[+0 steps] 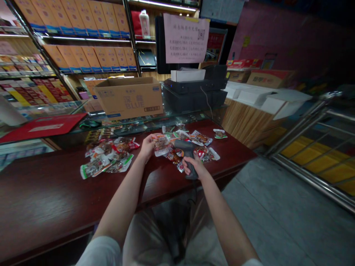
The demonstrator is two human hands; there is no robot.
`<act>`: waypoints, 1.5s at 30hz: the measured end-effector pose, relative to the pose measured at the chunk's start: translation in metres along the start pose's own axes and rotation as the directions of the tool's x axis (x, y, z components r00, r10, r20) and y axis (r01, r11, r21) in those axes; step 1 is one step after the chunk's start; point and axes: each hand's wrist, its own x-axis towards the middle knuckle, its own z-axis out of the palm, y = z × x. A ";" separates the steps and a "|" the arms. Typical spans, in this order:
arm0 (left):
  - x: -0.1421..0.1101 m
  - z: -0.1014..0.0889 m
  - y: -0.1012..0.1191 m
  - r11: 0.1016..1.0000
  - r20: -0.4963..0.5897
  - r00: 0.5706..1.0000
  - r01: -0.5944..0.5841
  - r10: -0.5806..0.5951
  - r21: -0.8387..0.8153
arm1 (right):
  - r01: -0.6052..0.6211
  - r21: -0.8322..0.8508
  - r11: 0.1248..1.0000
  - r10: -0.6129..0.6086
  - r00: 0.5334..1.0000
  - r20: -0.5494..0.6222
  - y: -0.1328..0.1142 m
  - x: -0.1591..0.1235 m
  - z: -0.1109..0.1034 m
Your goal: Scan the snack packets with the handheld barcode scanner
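Note:
My right hand (pixel 194 166) is closed around the grip of a dark grey barcode scanner (pixel 185 147), its head pointing at a heap of small snack packets (pixel 203 142) on the dark red wooden counter (pixel 50 199). My left hand (pixel 147 146) pinches one snack packet (pixel 161 142) at the left edge of that heap. A second heap of packets (pixel 108 159) lies further left on the counter, apart from both hands.
A cardboard box marked BLUE (pixel 130 96) stands on the glass counter behind, beside a black register with a printer (pixel 194 92) and a paper notice (pixel 185 38). Shelves of boxed goods (pixel 83 37) fill the left. A metal railing (pixel 313 147) stands at the right.

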 end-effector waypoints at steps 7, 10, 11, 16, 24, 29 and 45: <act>0.000 -0.004 0.001 0.992 0.057 0.997 -0.056 0.049 0.114 | 0.008 -0.004 1.000 -0.008 1.000 -0.017 0.004 -0.001 -0.004; 0.000 -0.005 0.002 0.991 0.041 0.998 -0.053 0.048 0.126 | 0.019 -0.011 1.000 -0.020 0.999 -0.034 0.002 -0.003 -0.002; 0.000 -0.006 0.003 0.991 0.034 0.999 -0.047 0.043 0.127 | 0.022 -0.018 1.000 -0.022 0.999 -0.036 0.000 -0.004 -0.002; 0.002 -0.020 0.018 0.953 -0.043 0.992 -0.100 0.117 0.286 | 0.066 -0.072 0.995 -0.071 0.995 -0.071 -0.016 -0.015 -0.019; 0.002 -0.079 0.049 0.427 -0.356 0.828 0.160 0.433 0.890 | 0.158 0.034 0.987 -0.152 0.979 -0.135 -0.027 -0.027 -0.058; -0.006 -0.081 0.044 0.335 -0.347 0.798 0.195 0.492 0.922 | 0.128 0.003 0.992 -0.126 0.983 -0.132 -0.023 -0.028 -0.053; -0.021 0.010 -0.007 0.420 0.408 0.910 -0.343 -0.072 0.840 | 0.116 -0.018 0.993 -0.118 0.984 -0.137 -0.024 -0.029 -0.053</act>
